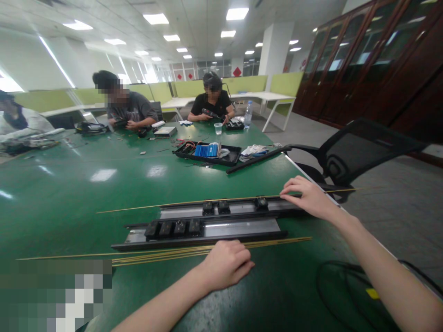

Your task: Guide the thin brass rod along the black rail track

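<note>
Green surface [69, 193], open office: two black rails [207, 226] lay at lower centre. My left hand [226, 264] curled loosely on brass rods [166, 254] below them, grip unclear; my right hand [308, 196] pressed flat, open, on the upper rail's end. One rod [155, 206] lay above; rods still unfitted, apparently.

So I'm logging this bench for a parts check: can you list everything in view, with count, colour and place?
long metal track rails: two, black and silver, side by side near the table edge
small clip blocks: seven, black, on the rails
thin brass rods: several, gold, before and behind the rails
green work table: one
parts tray: one, black, mid-table
plastic water bottle: one, clear, far end
mesh office chair: one, black, right of table
seated people: three, far side
left hand: on the near rods
right hand: fingers on the far rail's end
</note>
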The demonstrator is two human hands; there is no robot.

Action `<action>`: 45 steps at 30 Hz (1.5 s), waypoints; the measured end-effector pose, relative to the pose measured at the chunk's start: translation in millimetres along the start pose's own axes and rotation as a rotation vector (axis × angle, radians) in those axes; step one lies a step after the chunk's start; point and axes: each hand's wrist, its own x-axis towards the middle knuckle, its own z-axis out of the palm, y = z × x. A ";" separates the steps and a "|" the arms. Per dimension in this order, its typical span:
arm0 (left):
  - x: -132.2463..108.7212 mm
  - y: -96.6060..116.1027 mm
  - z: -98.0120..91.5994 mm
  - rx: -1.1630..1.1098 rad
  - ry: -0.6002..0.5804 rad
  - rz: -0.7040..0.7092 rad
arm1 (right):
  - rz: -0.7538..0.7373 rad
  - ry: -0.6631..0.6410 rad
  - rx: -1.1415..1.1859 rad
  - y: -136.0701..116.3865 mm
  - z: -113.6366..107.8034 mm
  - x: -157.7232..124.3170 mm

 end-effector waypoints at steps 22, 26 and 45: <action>0.1 0.3 0.6 0.000 -0.013 -0.011 | 0.108 -0.024 0.114 15.3 -15.5 -7.4; -1.3 -0.4 1.5 0.002 -0.017 -0.011 | 0.151 -0.032 0.144 21.1 -21.1 -9.8; -0.4 -0.8 0.3 -0.001 -0.018 -0.010 | 0.415 -0.115 0.155 52.5 -42.6 -29.2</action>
